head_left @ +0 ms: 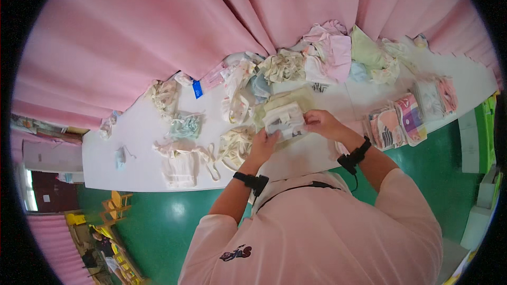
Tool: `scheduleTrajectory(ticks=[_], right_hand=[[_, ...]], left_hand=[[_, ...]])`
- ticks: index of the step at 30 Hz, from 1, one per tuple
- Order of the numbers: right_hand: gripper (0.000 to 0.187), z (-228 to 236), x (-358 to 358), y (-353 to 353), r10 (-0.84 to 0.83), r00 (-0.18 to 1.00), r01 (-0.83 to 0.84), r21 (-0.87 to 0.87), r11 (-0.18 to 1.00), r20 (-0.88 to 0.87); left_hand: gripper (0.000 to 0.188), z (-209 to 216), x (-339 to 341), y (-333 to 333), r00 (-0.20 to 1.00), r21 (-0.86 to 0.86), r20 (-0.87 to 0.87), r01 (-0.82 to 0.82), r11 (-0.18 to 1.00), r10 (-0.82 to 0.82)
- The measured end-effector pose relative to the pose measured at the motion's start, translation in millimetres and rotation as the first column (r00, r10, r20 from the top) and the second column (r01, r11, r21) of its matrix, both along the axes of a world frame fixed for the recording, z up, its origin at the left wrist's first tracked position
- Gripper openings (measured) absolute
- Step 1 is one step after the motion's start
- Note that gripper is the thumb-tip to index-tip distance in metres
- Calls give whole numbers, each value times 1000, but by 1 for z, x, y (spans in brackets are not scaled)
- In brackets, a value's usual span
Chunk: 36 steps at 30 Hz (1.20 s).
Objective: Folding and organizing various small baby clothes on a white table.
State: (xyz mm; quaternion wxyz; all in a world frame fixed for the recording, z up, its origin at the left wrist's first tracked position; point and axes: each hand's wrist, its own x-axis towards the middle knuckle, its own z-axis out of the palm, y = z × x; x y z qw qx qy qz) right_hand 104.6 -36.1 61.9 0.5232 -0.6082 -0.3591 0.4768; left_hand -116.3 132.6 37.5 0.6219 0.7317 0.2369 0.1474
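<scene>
Between my hands is a small pale packet point(285, 117) with a whitish edge and a grey, see-through-looking middle; its exact kind is hard to make out. My left hand point(265, 145) grips its near left corner, thumb on top. At the right edge, my right hand point(323, 124) pinches it with fingers closed. Beneath and behind the packet lies a folded pale green cloth point(285, 98). A bunched cream cloth point(236, 145) rests just left of my left hand.
Crumpled cloths point(285, 67) line the curtain side of the white table point(142, 166). A pink cloth point(335, 55) and a green one point(367, 50) are heaped there. Stacked folded packets point(396, 124) stand at right. A strapped cream cloth piece point(179, 169) lies near the front edge.
</scene>
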Motion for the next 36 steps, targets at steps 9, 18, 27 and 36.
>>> scheduleTrajectory(ticks=[9,18,27,36], right_hand=[[27,-49,20,16,-25,975,90,-293,952,219],[34,-18,11,27,19,937,72,-247,966,348],[44,-16,-3,42,47,918,4,-128,992,395],[49,80,36,-44,-79,993,76,42,996,87]], left_hand=[[36,-27,17,6,979,73,-161,-115,991,125],[40,-31,17,5,959,210,-243,-95,973,146],[40,-27,11,10,956,317,-268,-28,948,118],[51,0,-17,17,983,140,78,-174,975,165]])
